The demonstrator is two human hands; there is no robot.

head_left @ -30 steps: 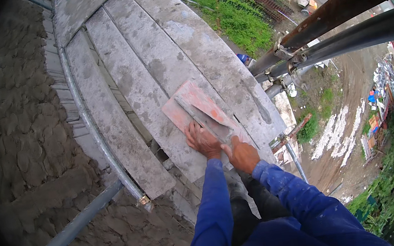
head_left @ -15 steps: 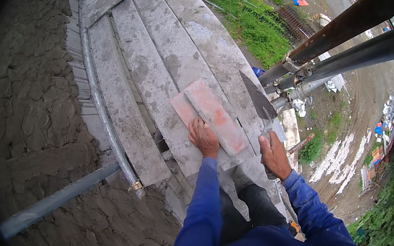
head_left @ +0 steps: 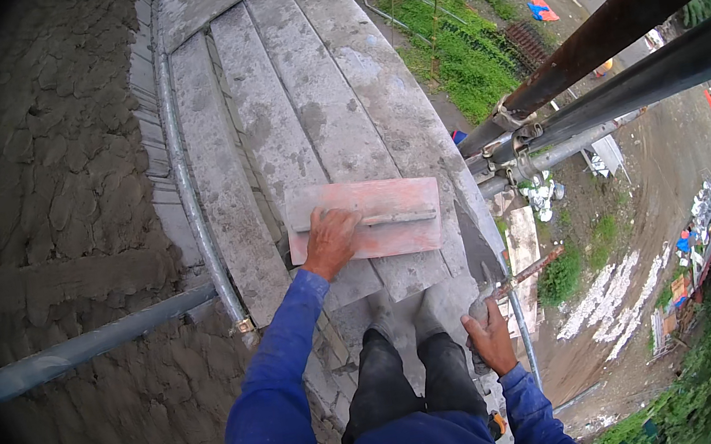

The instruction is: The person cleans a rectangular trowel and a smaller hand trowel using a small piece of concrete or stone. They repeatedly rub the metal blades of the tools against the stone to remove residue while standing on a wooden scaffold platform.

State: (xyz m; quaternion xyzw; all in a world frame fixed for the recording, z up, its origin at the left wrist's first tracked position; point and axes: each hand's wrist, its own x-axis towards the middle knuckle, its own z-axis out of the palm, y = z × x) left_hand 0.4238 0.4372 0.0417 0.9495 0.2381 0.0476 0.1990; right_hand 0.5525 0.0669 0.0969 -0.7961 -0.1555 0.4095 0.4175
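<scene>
Where left hand [head_left: 331, 241] grips, rectangular float [head_left: 397, 196], mottled planks [head_left: 319, 93]

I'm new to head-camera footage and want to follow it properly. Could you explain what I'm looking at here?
There is no machine: these are a person's two bare hands, seen from a wide fisheye camera worn on the head and looking down. That lens bends straight edges and darkens the corners. Picture left is the person's left.

The left hand holds a flat, reddish rectangular float by its long bar. The right hand grips a trowel with a dark, pointed blade.

Below are grey planks with dark smudges; whether the float touches them is hard to tell. To the left is a rough, brown-grey surface; to the right, metal pipes cross above the ground.
</scene>
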